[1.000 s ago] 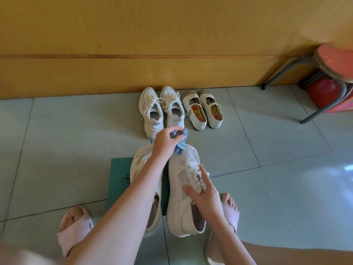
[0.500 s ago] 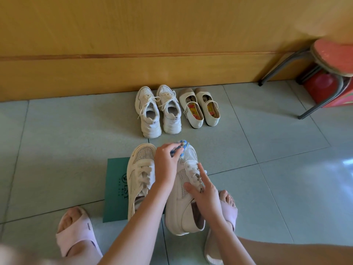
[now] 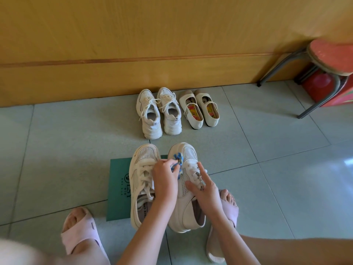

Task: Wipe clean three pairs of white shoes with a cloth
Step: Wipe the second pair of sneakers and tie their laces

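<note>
Head view: a person crouches over a pale tiled floor [image 3: 57, 150] with three pairs of white shoes in front of a yellow wood-panelled wall [image 3: 133, 35].
Left grip [image 3: 165, 180]: fingers curled tight round a bunched blue cloth [image 3: 177, 159], pinching it and pressing it onto the near shoe.
Cloth: on the upper of the right sneaker [image 3: 189, 152] of the near pair, at the top of the laces and just behind the perforated toe.
Right grip [image 3: 205, 188]: spread wide and holding nothing, with straight fingers lying along that sneaker's laces and the thumb against its inner side.
Near pair: the right sneaker and the left sneaker [image 3: 142, 169] stand side by side, toes to the wall, partly on a green card [image 3: 119, 188] that lies flat on the floor.
Laced pair [image 3: 158, 113]: chunky white trainers close to the wall, well apart from both hands.
Strap pair [image 3: 199, 109]: small cream shoes with coloured insoles, just beside the laced pair on its right.
Feet: in pink slippers, one at the left [image 3: 80, 232] and one [image 3: 228, 209] just beside the right sneaker's heel.
Far right: a red-seated stool [image 3: 330, 54] on grey metal legs with a red box [image 3: 321, 87] under it.
</note>
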Action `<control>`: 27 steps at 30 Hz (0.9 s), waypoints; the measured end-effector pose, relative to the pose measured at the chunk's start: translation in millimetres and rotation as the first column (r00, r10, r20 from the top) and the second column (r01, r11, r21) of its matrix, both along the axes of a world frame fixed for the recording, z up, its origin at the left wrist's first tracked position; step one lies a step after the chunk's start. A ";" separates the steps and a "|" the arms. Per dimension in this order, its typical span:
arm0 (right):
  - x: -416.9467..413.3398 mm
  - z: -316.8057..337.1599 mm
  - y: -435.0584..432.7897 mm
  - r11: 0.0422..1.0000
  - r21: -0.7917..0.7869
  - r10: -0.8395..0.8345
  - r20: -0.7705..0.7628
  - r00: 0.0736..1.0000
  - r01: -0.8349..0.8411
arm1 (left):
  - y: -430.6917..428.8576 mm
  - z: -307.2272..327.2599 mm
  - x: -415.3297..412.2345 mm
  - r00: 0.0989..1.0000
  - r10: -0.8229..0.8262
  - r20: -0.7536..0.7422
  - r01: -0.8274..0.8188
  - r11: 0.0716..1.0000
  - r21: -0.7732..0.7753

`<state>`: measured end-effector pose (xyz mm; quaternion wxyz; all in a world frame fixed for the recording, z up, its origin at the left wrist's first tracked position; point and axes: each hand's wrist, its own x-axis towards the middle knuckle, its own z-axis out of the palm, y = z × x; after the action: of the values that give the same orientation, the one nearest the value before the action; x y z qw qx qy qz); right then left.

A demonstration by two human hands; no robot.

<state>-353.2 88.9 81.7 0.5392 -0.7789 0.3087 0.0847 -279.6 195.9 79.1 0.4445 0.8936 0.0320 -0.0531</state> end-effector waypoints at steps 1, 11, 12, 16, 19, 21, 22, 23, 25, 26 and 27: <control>-0.3 -1.5 -0.7 1.000 0.008 -0.005 0.002 1.000 0.005 | 0.5 1.3 -1.5 1.000 -0.010 -0.005 0.010 1.000 0.009; -3.7 -4.2 -7.8 0.999 0.047 0.018 0.018 1.000 -0.019 | 8.6 7.0 -31.0 0.998 -0.046 -0.049 0.046 0.999 0.010; -3.8 -4.1 -8.6 0.999 0.051 0.020 0.019 1.000 -0.021 | 10.0 8.9 -32.6 0.997 -0.048 -0.054 0.047 0.999 -0.013; -3.1 -5.1 -8.4 0.998 0.064 0.009 0.025 1.000 -0.011 | 9.6 19.5 -12.5 1.000 0.024 0.016 -0.022 0.994 -0.106; -3.1 -7.9 -7.5 0.998 0.059 0.000 0.027 1.000 -0.002 | 0.1 24.1 15.8 0.998 0.063 0.032 -0.059 0.993 -0.104; -3.2 -9.2 -7.7 0.998 0.059 0.004 0.026 1.000 -0.005 | -8.1 21.0 19.8 1.000 0.020 0.015 -0.019 0.997 -0.074; -3.2 -9.5 -8.1 0.998 0.056 0.004 0.028 1.000 -0.006 | -11.6 18.7 16.6 1.000 0.006 0.002 -0.006 0.998 -0.063; -3.3 -9.3 -8.2 0.999 0.053 0.002 0.028 1.000 -0.004 | -14.0 16.1 11.5 1.000 0.006 -0.005 -0.006 0.998 -0.057; -3.7 -8.5 -8.0 0.999 0.045 -0.004 0.030 1.000 0.003 | -16.5 12.5 0.3 1.000 0.021 0.010 -0.020 0.998 -0.051; -3.6 -8.6 -7.9 0.999 0.040 -0.004 0.033 0.999 0.003 | -17.0 11.4 -4.1 1.000 0.018 0.016 -0.017 0.999 -0.040; -3.5 -8.7 -7.8 0.999 0.032 -0.002 0.033 0.999 0.001 | -17.1 11.1 -7.8 1.000 0.010 0.021 -0.009 1.000 -0.026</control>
<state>-356.8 81.1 73.0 0.5569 -0.7711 0.2990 0.0764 -287.4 178.8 90.2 0.4567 0.8881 0.0308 -0.0420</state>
